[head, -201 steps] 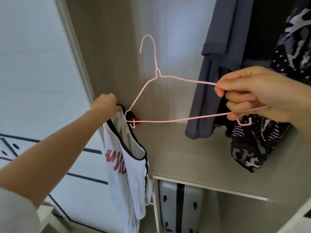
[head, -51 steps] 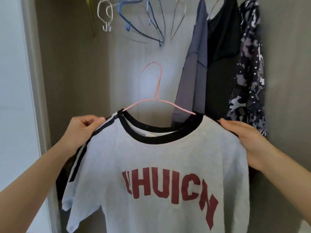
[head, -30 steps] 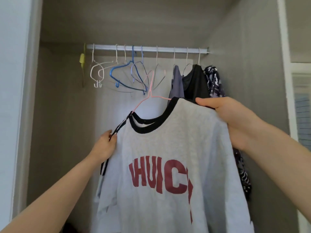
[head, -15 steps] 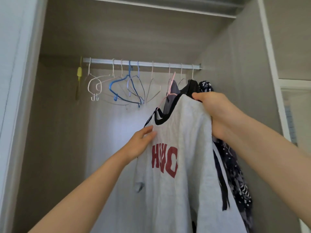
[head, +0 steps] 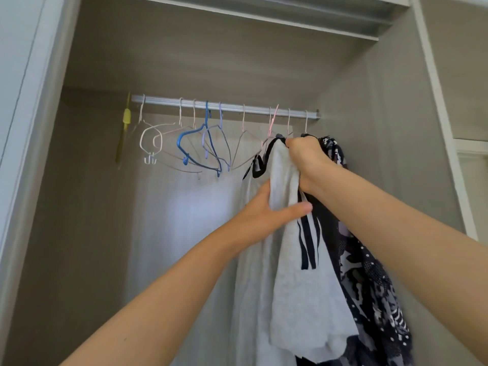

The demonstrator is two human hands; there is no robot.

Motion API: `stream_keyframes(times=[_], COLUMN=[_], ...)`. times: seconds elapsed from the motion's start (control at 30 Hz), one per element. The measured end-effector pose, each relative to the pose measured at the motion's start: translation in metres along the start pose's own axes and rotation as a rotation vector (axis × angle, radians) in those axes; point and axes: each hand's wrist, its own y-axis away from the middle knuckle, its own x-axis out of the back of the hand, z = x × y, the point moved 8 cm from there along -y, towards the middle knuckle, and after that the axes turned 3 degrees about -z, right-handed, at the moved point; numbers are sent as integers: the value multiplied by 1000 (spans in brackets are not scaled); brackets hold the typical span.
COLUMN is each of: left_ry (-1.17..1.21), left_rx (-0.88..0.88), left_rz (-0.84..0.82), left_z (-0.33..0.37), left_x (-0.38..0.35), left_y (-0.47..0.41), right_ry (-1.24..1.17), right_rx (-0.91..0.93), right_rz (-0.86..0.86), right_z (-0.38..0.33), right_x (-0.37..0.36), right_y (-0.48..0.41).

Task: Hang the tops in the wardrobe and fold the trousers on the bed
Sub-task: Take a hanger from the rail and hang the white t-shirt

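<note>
A white T-shirt (head: 298,286) with black collar trim hangs side-on from a pink wire hanger (head: 272,125), whose hook reaches the wardrobe rail (head: 227,106) near its right end. My right hand (head: 307,157) grips the shirt's shoulder at the top, just under the rail. My left hand (head: 266,212) holds the shirt's fabric lower down, thumb across the front and fingers behind it. The shirt's red print is turned out of sight.
Several empty hangers hang on the rail's left and middle, among them a blue hanger (head: 196,140) and a white hanger (head: 148,140). A black-and-white patterned top (head: 369,281) hangs right of the shirt against the wardrobe's side wall (head: 383,128). A yellow strip (head: 126,122) hangs at the rail's left end.
The shirt on its hanger rose to the rail and turned edge-on beside the hung tops. My right hand went up with it, and my left hand closed round the fabric.
</note>
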Motion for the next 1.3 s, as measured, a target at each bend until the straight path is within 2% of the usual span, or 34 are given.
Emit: stream_keyframes(times=[0.1,0.2,0.37,0.47,0.8,1.03,1.3], left_ry=[-136,-280,-329,-407,-432,-500,-538], left_rx=[26,13,22,32,-45,-9,-17], left_rz=[23,148,348,412,444,438,385], left_z=[-11,-23,-41,-46,-68,-84,-96], left_x=[-6,0,27,39,60,78,55], left_y=[-12,-24,-45,-59,-106,-128,-133], right_ry=[40,56,55,57,322,462,514], right_rx=[57,82,107,139,298,301,268], right_rz=[-7,-5,11,35,11,-26,-142], right_z=[0,-2,-3,-5,-25,-21,5], right_x=[-7,-10,-11,-13,-46,-61,-57], right_y=[-20,-36,-66,-81,-134,-167,-179])
